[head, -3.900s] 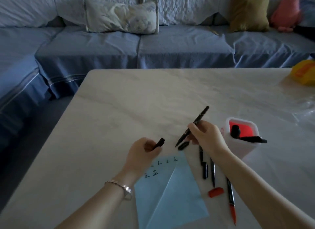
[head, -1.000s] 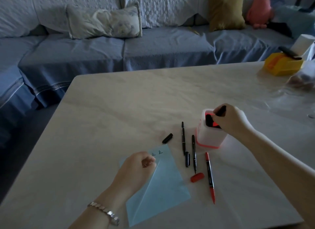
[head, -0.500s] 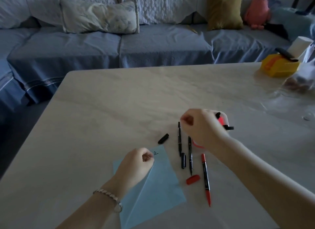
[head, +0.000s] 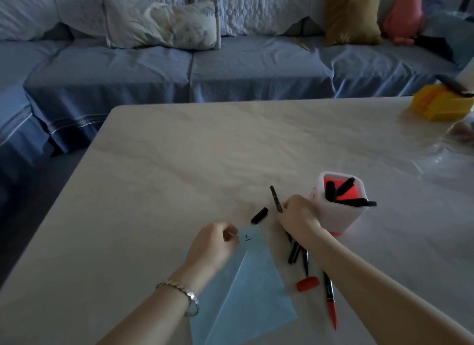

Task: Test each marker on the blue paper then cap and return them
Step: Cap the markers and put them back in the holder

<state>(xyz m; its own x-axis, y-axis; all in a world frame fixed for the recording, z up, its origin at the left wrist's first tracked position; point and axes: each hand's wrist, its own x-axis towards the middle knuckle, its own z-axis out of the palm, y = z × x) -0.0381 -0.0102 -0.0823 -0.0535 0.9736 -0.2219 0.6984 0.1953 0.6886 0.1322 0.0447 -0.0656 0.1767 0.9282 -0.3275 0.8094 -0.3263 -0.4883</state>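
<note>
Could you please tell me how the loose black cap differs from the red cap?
The black cap is dark and slim; the red cap is bright and stubbier. The black cap lies just past the blue paper's far corner; the red cap lies nearer the person, beside the red marker. Both lie loose on the table.

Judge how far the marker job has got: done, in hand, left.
Done: three markers stand in the holder; marks sit on the blue paper. In hand: the right hand grips a black marker. Left: red marker lies apart from red cap; black cap loose.
</note>
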